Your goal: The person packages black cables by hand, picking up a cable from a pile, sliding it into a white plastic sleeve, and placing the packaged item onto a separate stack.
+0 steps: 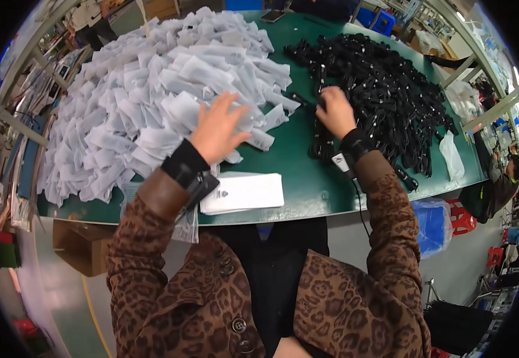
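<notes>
L hand (219, 126) slightly blurred; it hides part of the white pouch pile (128, 89). R hand (336, 112), at edge of black cable pile (385, 89): fingertips' undersides hidden, so contact w/ a cable is poss. but can't be confirmed. White stack (253, 194): L end partly covered by black wrist gear (203, 186). Clear bag (186, 228) partly behind L sleeve (146, 221). Jacket (182, 316) cut off at btm edge; bkgd person (86, 17), top L, cut off at top.
</notes>
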Action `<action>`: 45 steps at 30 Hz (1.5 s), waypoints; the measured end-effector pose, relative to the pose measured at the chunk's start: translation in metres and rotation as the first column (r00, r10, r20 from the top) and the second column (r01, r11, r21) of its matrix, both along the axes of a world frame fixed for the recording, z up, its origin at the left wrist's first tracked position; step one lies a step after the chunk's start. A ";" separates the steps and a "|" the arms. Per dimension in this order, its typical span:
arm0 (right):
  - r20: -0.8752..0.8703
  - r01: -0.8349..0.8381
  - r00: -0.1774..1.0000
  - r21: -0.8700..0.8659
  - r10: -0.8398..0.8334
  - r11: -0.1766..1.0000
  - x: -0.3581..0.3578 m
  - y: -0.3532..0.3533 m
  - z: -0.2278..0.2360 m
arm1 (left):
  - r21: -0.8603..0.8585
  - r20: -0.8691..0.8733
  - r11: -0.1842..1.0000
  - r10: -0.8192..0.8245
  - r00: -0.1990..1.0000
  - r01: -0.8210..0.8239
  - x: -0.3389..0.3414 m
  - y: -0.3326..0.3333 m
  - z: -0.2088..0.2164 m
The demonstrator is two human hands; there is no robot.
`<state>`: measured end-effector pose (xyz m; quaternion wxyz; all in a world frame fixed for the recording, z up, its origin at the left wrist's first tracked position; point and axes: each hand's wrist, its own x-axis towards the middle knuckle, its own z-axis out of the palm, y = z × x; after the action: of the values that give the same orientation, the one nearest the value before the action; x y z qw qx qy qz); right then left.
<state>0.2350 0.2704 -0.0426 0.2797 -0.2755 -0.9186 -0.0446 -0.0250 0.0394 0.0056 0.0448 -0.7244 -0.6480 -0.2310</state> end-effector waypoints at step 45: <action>-0.405 -0.408 0.910 -0.828 0.092 0.385 0.071 -0.212 -0.015 | 0.067 0.579 0.970 -0.227 0.783 0.232 0.110 -0.075 -0.046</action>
<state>0.3057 0.0585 -0.0572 0.2249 -0.2412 -0.7765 0.5369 0.0847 -0.0357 -0.0402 -0.1868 -0.6921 -0.5385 -0.4428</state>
